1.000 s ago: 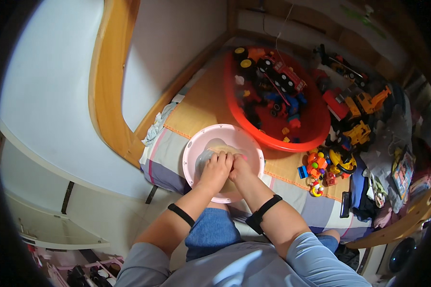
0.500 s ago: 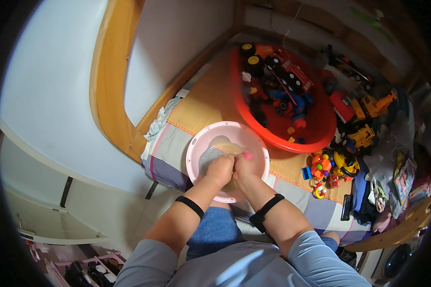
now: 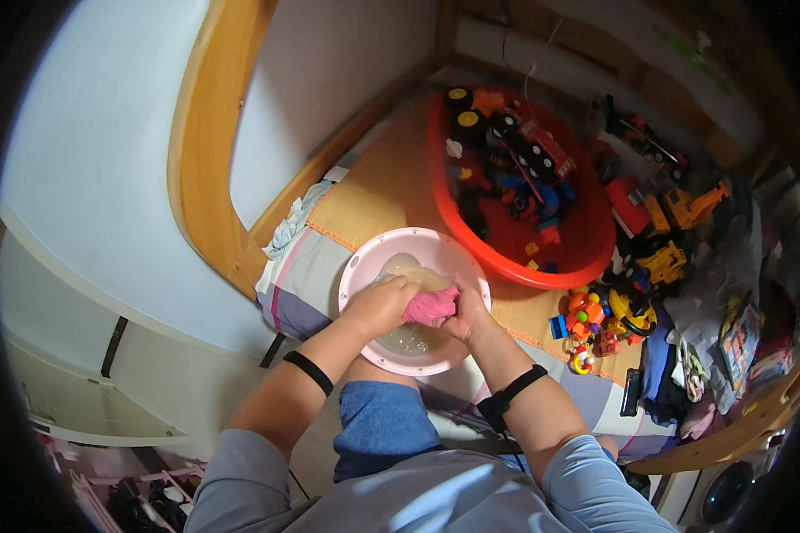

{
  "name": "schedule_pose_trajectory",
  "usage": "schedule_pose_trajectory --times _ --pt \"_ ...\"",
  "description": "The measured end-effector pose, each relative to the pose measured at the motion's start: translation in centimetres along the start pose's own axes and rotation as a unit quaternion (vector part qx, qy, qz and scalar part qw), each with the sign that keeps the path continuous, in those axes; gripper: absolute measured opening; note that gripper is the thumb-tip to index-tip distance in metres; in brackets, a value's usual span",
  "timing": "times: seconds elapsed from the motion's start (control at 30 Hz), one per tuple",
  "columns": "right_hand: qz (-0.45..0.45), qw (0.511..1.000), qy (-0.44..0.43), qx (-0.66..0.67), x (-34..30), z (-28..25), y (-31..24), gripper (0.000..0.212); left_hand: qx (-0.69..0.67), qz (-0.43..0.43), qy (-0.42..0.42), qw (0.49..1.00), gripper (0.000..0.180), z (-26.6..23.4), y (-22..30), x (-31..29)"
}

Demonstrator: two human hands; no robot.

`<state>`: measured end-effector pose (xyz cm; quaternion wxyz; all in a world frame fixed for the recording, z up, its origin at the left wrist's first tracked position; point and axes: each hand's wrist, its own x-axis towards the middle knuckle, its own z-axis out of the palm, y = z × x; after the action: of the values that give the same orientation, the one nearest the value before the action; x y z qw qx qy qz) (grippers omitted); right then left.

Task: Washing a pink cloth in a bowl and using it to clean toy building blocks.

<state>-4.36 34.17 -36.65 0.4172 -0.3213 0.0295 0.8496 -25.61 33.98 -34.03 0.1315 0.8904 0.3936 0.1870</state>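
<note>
A pink cloth (image 3: 430,306) is stretched between my two hands, above cloudy water in a light pink basin (image 3: 356,282). My left hand (image 3: 381,305) grips the cloth's left end, its fingers curled inward. On the other end, my right hand (image 3: 468,313) is closed, with the cloth bunched against its thumb side. Bubbles float on the water below. The basin rests at the front edge of a mat-covered bed (image 3: 364,202), close to my knees.
Behind the basin stands a large red tub (image 3: 471,253) filled with toy vehicles. To its right lie loose toys, including a yellow toy digger (image 3: 667,263), and piled clothes (image 3: 662,364). A wooden bed frame (image 3: 196,142) rises at the left.
My hands have moved apart from a tight clasp, and the pink cloth now shows spread between them. The view has shifted slightly.
</note>
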Motion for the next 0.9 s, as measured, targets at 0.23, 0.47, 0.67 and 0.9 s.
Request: schedule_pose_trajectory --times 0.23,0.47,0.67,0.9 --pt "0.135 0.974 -0.129 -0.130 -1.2 1.6 -0.3 0.052 0.066 0.114 0.036 0.991 0.028 -1.4 -0.8 0.4" --pt "0.055 0.924 -0.063 -0.374 -1.3 2.8 0.2 0.036 0.078 0.155 0.029 0.984 0.024 -1.0 -0.9 2.1" --pt "-0.094 0.814 -0.016 -0.573 -1.3 3.7 1.5 0.024 0.097 0.111 0.015 0.989 0.021 1.0 -1.0 1.8" --pt "-0.263 0.511 0.072 -0.815 0.2 1.8 3.2 0.031 0.158 0.085 -0.025 0.983 0.014 2.5 -0.4 1.7"
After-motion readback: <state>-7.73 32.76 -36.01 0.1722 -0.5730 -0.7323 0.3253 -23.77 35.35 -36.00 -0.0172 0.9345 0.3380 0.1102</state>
